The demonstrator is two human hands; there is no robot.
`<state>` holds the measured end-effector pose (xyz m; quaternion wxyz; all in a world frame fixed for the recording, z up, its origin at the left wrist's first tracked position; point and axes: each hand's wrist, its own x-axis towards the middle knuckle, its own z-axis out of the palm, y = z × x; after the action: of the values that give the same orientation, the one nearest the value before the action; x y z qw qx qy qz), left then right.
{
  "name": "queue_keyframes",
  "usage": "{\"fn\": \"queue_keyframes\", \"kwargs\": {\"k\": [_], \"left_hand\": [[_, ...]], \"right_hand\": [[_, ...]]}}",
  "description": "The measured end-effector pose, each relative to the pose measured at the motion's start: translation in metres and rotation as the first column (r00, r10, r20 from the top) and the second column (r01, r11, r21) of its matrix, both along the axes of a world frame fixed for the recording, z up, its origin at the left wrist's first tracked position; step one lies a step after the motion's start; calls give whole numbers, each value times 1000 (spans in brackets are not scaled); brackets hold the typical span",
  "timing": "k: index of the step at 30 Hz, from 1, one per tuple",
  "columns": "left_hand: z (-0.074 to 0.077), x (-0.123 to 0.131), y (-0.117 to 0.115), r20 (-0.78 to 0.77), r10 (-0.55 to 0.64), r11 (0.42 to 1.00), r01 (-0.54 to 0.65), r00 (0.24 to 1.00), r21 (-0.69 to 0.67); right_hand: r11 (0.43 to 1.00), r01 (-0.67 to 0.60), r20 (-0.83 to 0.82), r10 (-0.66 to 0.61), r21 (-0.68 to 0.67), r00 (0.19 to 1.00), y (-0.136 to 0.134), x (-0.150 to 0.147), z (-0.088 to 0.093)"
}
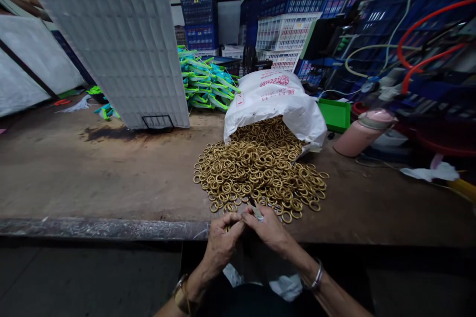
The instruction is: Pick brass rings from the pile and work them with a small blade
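Note:
At the table's front edge my two hands meet, fingertips close together. My left hand [222, 238] is closed around a gold-coloured ring [226, 228], partly hidden by the fingers. Pinched in my right hand [270, 228] is a small knife-like tool [256, 209] with a dark tip and a pale body; its exact kind is hard to make out. Just beyond the hands spreads a heap of gold-coloured rings [256, 168]. It spills from the open mouth of a white woven sack [271, 94] with red print, lying on its side.
The brown table [111, 178] carries a tall white ribbed panel [115, 44] at left and a pile of green and blue pieces [208, 81] behind. To the right stand a pink bottle [362, 133], a green tray [334, 114] and red hoses [403, 49]. Stacked crates [290, 29] fill the back.

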<state>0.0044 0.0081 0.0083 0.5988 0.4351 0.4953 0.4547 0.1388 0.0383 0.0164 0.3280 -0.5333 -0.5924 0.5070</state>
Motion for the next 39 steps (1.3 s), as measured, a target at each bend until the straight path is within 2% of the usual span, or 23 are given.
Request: {"fn": "queue_keyframes", "kwargs": {"k": [3, 6, 9, 12, 15, 18, 24, 34, 39], "left_hand": [[-3, 0, -2, 92, -48, 987, 62, 995, -146], [-8, 1, -3, 205, -52, 980, 89, 977, -178], [-10, 1, -4, 264, -18, 976, 74, 964, -203], [-10, 2, -4, 257, 20, 978, 35, 966, -208], [-7, 2, -3, 227, 49, 983, -7, 973, -186], [-5, 2, -2, 193, 62, 988, -32, 979, -152], [-2, 2, -2, 146, 76, 987, -53, 986, -155], [-3, 1, -4, 135, 75, 986, -54, 988, -158], [-3, -1, -6, 165, 83, 985, -56, 983, -163]], "right_hand": [[999, -33, 11, 33, -7, 999, -1, 0, -2], [994, -104, -45, 103, -35, 994, -1, 1, -4], [998, -59, 5, 59, -20, 998, -2, 4, -9], [988, -38, 242, 0, 152, 970, -6, 8, -15], [935, -192, 454, 37, 299, 890, -12, 9, -19], [904, -269, 553, 44, 333, 832, -17, 6, -20], [889, -325, 639, 48, 323, 768, -19, 1, -15], [891, -297, 705, -36, 344, 708, -22, -2, -16], [900, -312, 734, -13, 305, 679, -20, 0, -18]]}}
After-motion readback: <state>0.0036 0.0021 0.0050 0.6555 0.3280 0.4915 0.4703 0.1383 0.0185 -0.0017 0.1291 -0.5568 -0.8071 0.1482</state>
